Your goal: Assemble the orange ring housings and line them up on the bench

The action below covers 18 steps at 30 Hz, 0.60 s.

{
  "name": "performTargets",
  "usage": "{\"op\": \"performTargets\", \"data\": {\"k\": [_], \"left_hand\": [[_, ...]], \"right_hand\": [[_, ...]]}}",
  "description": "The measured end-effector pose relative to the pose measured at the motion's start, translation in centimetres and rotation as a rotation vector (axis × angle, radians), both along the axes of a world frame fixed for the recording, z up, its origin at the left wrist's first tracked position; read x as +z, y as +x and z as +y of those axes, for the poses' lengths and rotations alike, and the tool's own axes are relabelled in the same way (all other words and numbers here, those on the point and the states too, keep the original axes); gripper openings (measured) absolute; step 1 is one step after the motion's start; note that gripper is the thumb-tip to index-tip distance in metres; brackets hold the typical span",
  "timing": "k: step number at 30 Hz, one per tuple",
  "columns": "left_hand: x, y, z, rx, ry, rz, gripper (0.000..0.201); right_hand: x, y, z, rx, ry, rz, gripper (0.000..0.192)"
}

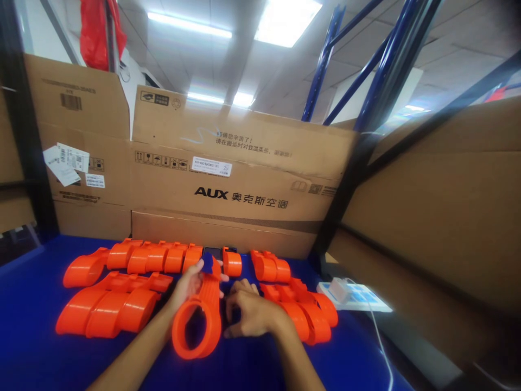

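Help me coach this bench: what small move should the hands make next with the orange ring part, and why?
Probably bring the right hand onto the orange ring part. Only the left hand has a grip on it, near the blue piece at its far end, while the ring end hangs unsupported over the blue table.

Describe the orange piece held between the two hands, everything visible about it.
The orange piece looks like glossy moulded plastic: a large open ring at the near end and a ribbed, strap-like neck running away from the camera. It lies lengthwise on the blue table. The left hand grips its neck, where a small blue bit shows at the far end. The right hand rests beside it, fingers curled; contact is unclear.
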State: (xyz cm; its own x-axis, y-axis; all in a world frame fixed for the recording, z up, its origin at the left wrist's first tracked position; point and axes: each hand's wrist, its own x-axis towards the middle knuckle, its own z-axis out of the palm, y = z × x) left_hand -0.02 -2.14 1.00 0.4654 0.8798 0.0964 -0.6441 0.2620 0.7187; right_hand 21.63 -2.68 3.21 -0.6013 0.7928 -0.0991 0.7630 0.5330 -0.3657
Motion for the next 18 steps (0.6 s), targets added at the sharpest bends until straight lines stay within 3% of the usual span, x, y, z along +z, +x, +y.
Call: {"op": "performTargets", "data": {"k": [11, 18], "left_hand": [[-0.4, 0.0, 0.1, 0.010, 0.016, 0.015, 0.059], [-0.4, 0.4, 0.1, 0.043, 0.013, -0.001, 0.058]], "right_hand": [[-0.1, -0.1, -0.1, -0.042, 0.019, 0.007, 0.023], [0.8, 1.0, 0.3, -0.107, 0.152, 0.235, 0.019]]}}
